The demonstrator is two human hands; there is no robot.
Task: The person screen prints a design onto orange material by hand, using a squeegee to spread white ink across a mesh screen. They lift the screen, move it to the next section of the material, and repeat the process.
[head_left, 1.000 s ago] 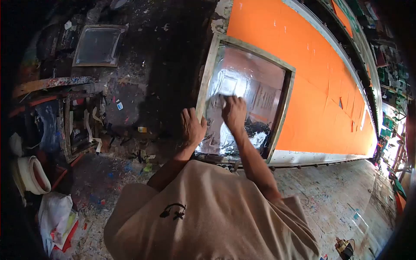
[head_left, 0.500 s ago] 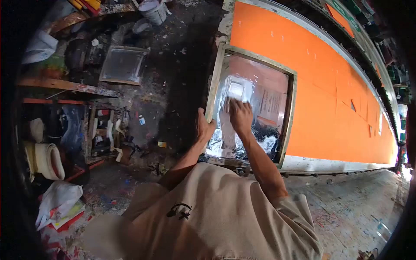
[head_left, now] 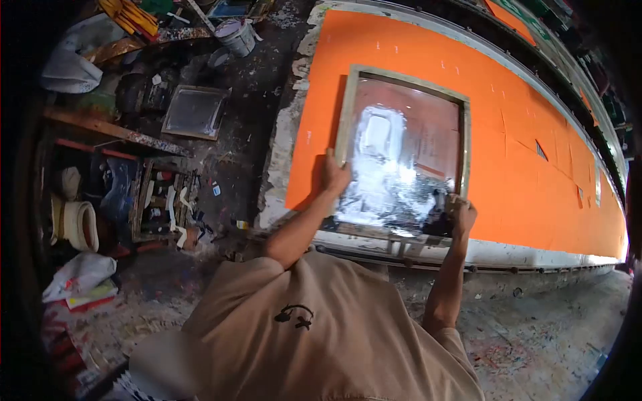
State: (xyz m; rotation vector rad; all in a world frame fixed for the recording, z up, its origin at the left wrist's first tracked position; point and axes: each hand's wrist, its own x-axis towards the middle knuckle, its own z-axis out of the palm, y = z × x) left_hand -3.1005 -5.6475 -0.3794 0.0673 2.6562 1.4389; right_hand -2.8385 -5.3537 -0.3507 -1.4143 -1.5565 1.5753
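A wooden screen printing frame (head_left: 466, 144) is over the orange sheet, slightly tilted, with a shadow along its left side. Its glossy mesh (head_left: 401, 167) shows faint lettering, bright reflections and dark smears near the lower edge. My left hand (head_left: 336, 175) is closed on the left rail, thumb up along the wood. At the lower right corner my right hand (head_left: 461, 212) is closed around the right rail; its fingertips are partly hidden against the dark smears. Beneath the frame, the orange sheet (head_left: 521, 180) covers a long table.
The table's chipped left edge (head_left: 277, 154) borders a dark, stained floor. A smaller framed screen (head_left: 196, 112) lies to the left, with a paint bucket (head_left: 237, 39) farther back. A wooden rack (head_left: 160, 200), a cream roll (head_left: 80, 226) and a plastic bag (head_left: 80, 275) crowd the lower left.
My right hand has moved from the middle of the mesh to the right rail. The frame has shifted right, away from the table's left end, uncovering orange sheet on its left.
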